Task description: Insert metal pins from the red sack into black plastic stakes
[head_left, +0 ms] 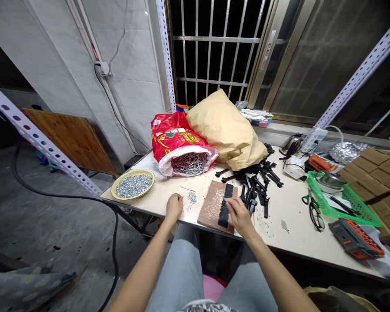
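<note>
My right hand [239,214] is over the right side of a brown board [209,208], thumb and fingertips pinched together. Whatever lies between those fingertips is too small to name. Directly beside them, a column of black flat pieces [224,217] runs along the board, with pale crumbs scattered to its left. My left hand [174,207] rests closed near the table's front edge, its grip hidden. A little pile of small silvery metal parts [192,197] lies just right of it, below a thin metal rod [187,189].
A yellow bowl [150,174] of silvery parts stands at the left. Behind are a red bag [169,141] of long metal pins and a tan sack [227,130]. Black plastic parts [258,184] heap right of the board. Farther right sit scissors [315,215], a green basket [354,212] and an orange-black case [357,238].
</note>
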Action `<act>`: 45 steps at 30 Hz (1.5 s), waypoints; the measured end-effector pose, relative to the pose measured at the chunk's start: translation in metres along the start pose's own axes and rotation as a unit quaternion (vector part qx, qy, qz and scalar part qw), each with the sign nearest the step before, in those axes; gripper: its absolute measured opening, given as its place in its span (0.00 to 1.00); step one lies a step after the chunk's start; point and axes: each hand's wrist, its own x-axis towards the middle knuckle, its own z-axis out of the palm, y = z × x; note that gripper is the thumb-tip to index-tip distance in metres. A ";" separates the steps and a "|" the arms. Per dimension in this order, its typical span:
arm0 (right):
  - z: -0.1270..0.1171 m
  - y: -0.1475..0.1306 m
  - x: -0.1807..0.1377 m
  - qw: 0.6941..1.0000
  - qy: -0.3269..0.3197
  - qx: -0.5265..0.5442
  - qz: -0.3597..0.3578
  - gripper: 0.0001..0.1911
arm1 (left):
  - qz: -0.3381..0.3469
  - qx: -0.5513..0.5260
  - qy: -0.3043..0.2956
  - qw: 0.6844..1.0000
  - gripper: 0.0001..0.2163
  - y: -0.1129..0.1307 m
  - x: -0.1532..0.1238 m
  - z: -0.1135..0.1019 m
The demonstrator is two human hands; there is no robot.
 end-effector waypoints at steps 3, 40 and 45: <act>0.017 -0.021 -0.001 0.998 -0.059 -0.024 0.028 0.14 | -0.017 -0.077 -0.034 0.996 0.07 0.012 -0.019 0.007; -0.053 -0.038 -0.045 0.984 -0.097 -0.017 0.152 0.09 | 0.083 -0.371 -0.339 0.861 0.18 0.083 -0.114 0.070; -0.048 -0.038 -0.036 0.979 -0.118 -0.004 0.168 0.10 | 0.090 -0.362 -0.352 0.859 0.19 0.077 -0.110 0.068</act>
